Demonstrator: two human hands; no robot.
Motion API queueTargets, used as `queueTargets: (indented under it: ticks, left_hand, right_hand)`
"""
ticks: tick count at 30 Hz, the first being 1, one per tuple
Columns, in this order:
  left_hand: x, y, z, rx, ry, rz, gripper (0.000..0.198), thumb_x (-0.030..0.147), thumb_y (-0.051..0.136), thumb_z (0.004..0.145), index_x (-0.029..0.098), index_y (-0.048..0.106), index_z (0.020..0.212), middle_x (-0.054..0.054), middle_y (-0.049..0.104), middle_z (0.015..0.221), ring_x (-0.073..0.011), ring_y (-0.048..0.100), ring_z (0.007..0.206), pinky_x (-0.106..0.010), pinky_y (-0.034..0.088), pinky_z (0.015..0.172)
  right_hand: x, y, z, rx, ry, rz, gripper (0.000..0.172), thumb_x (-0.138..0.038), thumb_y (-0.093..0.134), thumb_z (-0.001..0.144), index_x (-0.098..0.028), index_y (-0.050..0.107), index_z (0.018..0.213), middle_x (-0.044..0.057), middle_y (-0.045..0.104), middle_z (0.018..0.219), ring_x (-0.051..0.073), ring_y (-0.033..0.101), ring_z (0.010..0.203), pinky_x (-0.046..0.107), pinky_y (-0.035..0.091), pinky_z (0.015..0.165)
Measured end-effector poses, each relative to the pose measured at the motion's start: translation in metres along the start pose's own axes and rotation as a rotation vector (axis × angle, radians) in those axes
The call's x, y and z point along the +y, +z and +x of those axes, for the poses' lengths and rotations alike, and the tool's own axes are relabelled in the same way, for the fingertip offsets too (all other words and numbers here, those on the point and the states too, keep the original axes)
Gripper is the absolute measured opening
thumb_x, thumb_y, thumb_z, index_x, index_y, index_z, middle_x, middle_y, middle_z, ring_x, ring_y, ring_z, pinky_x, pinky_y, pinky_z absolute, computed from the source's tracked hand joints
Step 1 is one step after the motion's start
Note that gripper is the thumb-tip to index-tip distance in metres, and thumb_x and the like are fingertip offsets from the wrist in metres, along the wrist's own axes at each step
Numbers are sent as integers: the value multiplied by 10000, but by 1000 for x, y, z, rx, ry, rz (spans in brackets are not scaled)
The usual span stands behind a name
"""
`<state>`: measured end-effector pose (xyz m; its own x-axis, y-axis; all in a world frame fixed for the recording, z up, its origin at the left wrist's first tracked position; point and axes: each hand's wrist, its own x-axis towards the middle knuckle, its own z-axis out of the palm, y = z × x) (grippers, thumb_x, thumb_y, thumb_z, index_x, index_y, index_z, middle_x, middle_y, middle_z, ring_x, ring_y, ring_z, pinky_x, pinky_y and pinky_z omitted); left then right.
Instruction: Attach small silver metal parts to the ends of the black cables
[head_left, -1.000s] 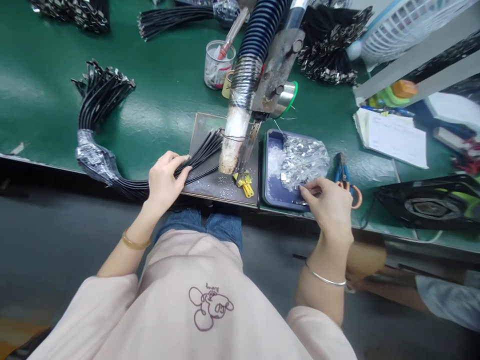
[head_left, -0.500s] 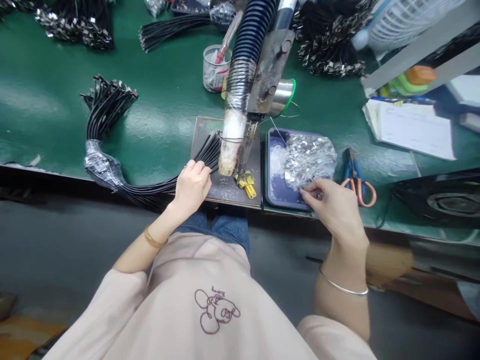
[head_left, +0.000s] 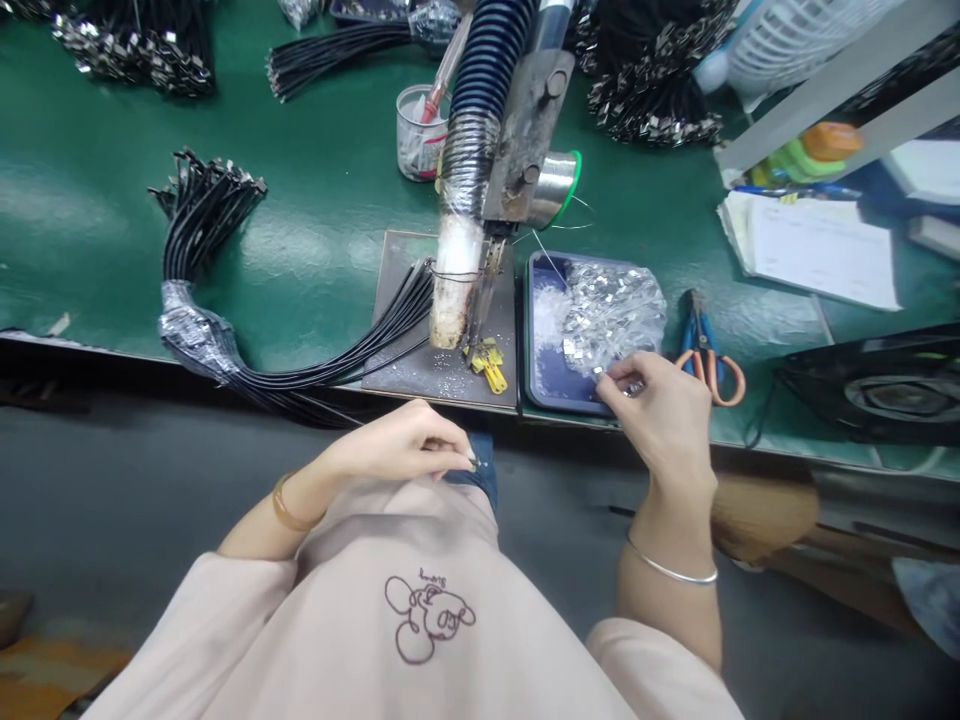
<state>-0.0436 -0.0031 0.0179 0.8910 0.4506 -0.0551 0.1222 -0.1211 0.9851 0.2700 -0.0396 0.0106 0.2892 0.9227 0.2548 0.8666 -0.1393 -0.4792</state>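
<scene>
My left hand (head_left: pixel 409 440) is closed in a pinch in front of the bench edge, above my lap. A thin cable end (head_left: pixel 478 463) with tiny shiny tips pokes out from its fingertips. Over the near right side of a blue tray (head_left: pixel 546 385), my right hand (head_left: pixel 656 405) pinches a small silvery metal piece (head_left: pixel 598 372). Beside those fingers lies a clear plastic bag (head_left: pixel 619 305) of small metal connectors. A bundle of black cables (head_left: pixel 300 378), wrapped in plastic, rests with its ends on a dark board (head_left: pixel 390 375).
Above the board hang a fume hose (head_left: pixel 456 235) and a metal bracket (head_left: pixel 525 150) bearing a solder spool (head_left: pixel 555 190). A yellow clip (head_left: pixel 491 365) sits below. Orange-handled pliers (head_left: pixel 705 350), papers (head_left: pixel 817 245), a brush cup (head_left: pixel 420 140) and more cable bundles (head_left: pixel 652 110) surround the space.
My left hand has left the cable ends on the board and come down toward me with a cable end in its fingers. My right hand stays at the tray, now showing a silvery piece.
</scene>
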Motion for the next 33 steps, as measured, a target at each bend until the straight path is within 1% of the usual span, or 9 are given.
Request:
queueTargets:
  ticks: [2, 5, 6, 8, 11, 14, 19, 27, 33]
  left_hand:
    - [-7, 1, 1, 81, -90, -291, 297, 374, 655, 919, 115, 716, 788, -9, 635, 518, -50, 369, 409, -202, 268, 429]
    - [-19, 4, 5, 341, -136, -637, 431, 545, 738, 817, 122, 656, 800, 9, 610, 487, -22, 272, 352, -196, 159, 380]
    - [-21, 6, 7, 415, -145, -676, 446, 555, 770, 781, 132, 631, 792, 12, 613, 489, -18, 276, 348, -190, 149, 379]
    - [-24, 11, 11, 528, -158, -692, 453, 536, 816, 731, 144, 599, 799, 15, 626, 498, -14, 296, 345, -180, 152, 379]
    - [-22, 16, 18, 630, -152, -651, 423, 476, 837, 714, 150, 589, 820, 23, 635, 504, -15, 318, 347, -173, 185, 378]
    - [-17, 18, 22, 656, -117, -583, 354, 410, 827, 739, 151, 595, 802, 29, 631, 513, -30, 407, 384, -166, 293, 409]
    - [-17, 21, 23, 674, -48, -494, 280, 355, 822, 746, 144, 643, 784, 19, 640, 590, -71, 580, 519, -182, 488, 556]
    - [-20, 27, 21, 715, 21, -229, 214, 345, 754, 821, 136, 715, 799, -43, 733, 752, -119, 647, 621, -217, 546, 625]
    - [-22, 24, 16, 636, 77, 311, 199, 256, 610, 943, 168, 765, 855, -88, 769, 820, -187, 701, 742, -285, 543, 736]
  right_hand:
    - [-7, -3, -7, 87, 18, 119, 150, -225, 664, 728, -238, 551, 630, -18, 620, 625, 142, 557, 541, 305, 456, 590]
    - [-29, -2, -24, 115, 49, 426, 167, -252, 722, 754, -227, 580, 670, -19, 662, 697, 125, 588, 496, 286, 504, 520]
    - [-39, 1, -30, 103, 44, 517, 179, -248, 737, 766, -224, 583, 677, -19, 670, 720, 130, 620, 512, 285, 528, 523]
    - [-61, 12, -43, 173, 18, 607, 168, -209, 747, 794, -222, 603, 708, -18, 682, 753, 144, 684, 592, 287, 577, 584]
    - [-90, 34, -57, 293, -116, 572, 107, -154, 726, 846, -232, 668, 803, 4, 729, 854, 164, 739, 782, 302, 608, 704]
    - [-106, 50, -61, 202, -177, 608, 106, -144, 691, 880, -240, 699, 836, 13, 748, 900, 164, 735, 843, 307, 616, 745]
    - [-108, 60, -55, -36, -71, 798, 98, -196, 675, 885, -237, 726, 811, 23, 738, 911, 152, 722, 821, 261, 612, 675]
    - [-102, 59, -55, -95, -64, 826, 93, -215, 669, 884, -235, 729, 816, 28, 737, 935, 154, 718, 834, 275, 619, 719]
    - [-95, 45, -52, -105, -258, 565, 115, -177, 638, 901, -233, 712, 833, 39, 747, 948, 172, 732, 877, 312, 631, 789]
